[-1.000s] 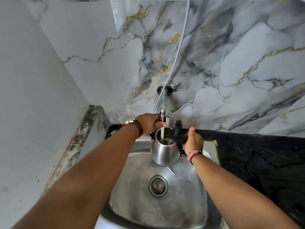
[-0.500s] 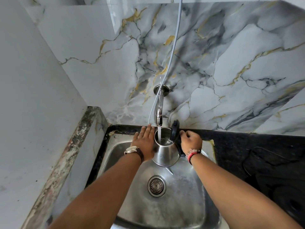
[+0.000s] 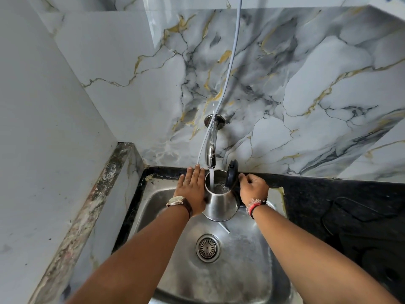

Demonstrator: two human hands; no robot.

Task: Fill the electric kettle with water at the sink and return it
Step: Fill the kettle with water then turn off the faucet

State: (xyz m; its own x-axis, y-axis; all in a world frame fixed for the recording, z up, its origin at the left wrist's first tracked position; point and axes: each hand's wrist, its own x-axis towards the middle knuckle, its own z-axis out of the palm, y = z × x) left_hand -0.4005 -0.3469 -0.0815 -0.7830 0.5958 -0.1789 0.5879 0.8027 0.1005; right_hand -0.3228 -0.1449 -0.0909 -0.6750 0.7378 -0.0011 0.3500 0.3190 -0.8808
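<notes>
A steel electric kettle hangs over the steel sink, its black lid flipped up. Water streams from the wall tap into the kettle's open mouth. My right hand is closed around the black handle on the kettle's right side. My left hand, fingers straight and together, lies flat against the kettle's left wall. There is water inside the kettle.
The sink's round drain lies below the kettle. A black stone counter runs to the right. A marble ledge and white wall border the left. A grey hose hangs down the marble backsplash past the tap.
My left hand came off the tap and dropped to rest flat on the kettle's side. Water keeps running into the kettle. The right hand has kept its grip on the handle.
</notes>
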